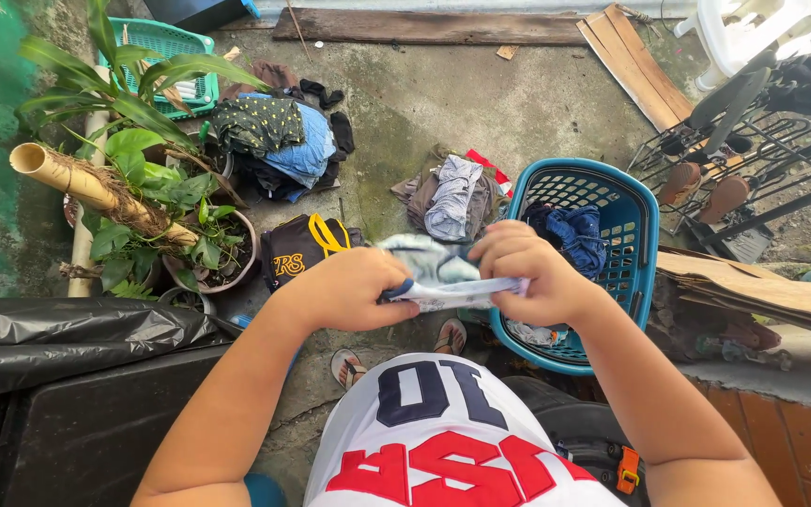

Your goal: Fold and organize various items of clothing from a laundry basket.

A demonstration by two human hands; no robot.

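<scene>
My left hand (344,286) and my right hand (527,274) both grip a small pale blue-and-white garment (438,272), bunched and stretched between them at chest height. Below the hands my white jersey and my sandalled feet show on the concrete. Just right of my right hand stands a blue plastic laundry basket (635,244) with dark blue clothes (570,233) inside.
Piles of clothes (279,141) (452,197) and a black-and-yellow garment (302,246) lie on the concrete. Potted plants (204,244) and a bamboo pole (86,183) stand at left, a green basket (171,56) behind them. Black sheeting (68,333) covers something at lower left. Wooden planks (631,56) and a metal rack (753,160) are at right.
</scene>
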